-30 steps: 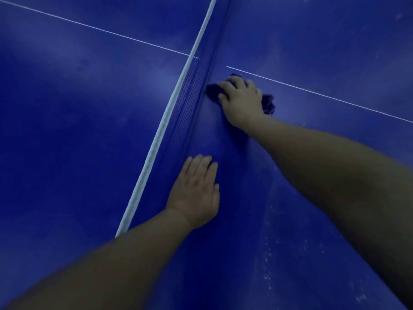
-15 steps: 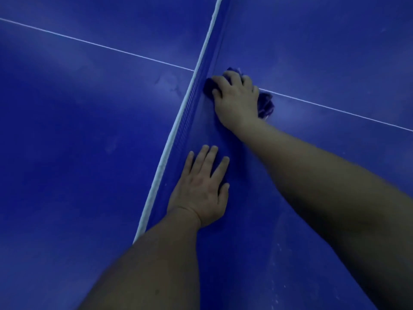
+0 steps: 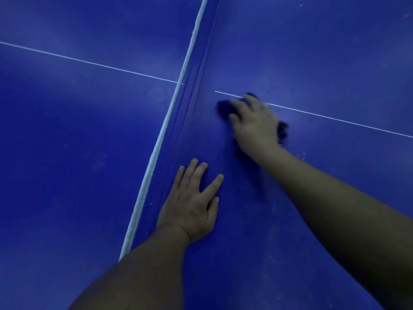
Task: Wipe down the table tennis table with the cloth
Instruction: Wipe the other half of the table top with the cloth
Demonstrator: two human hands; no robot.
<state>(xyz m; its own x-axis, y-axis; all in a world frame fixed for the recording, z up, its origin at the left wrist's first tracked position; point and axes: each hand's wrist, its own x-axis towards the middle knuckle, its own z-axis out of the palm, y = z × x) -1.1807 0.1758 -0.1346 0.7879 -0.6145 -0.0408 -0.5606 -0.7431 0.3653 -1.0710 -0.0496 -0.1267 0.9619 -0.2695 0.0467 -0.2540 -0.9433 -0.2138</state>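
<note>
While the right hand (image 3: 254,126) bears down on it, the cloth (image 3: 224,108) shows only as a crumpled wad of dark navy, a shade darker than the table tennis table (image 3: 312,52) under it. One bunched lump pokes out past the fingertips on the net side. A smaller, ragged tuft sticks out from under the outer edge of the palm. The fingers curl over the wad and clutch it against the surface, though the hand is blurred and its details are soft. The cloth lies right on the thin white centre line (image 3: 335,118), near the net (image 3: 178,113) but not touching it. The left hand (image 3: 192,206) rests flat on the table beside the net, fingers straight and slightly spread, holding nothing. Faint white specks (image 3: 304,155) dot the surface near the right wrist.
</note>
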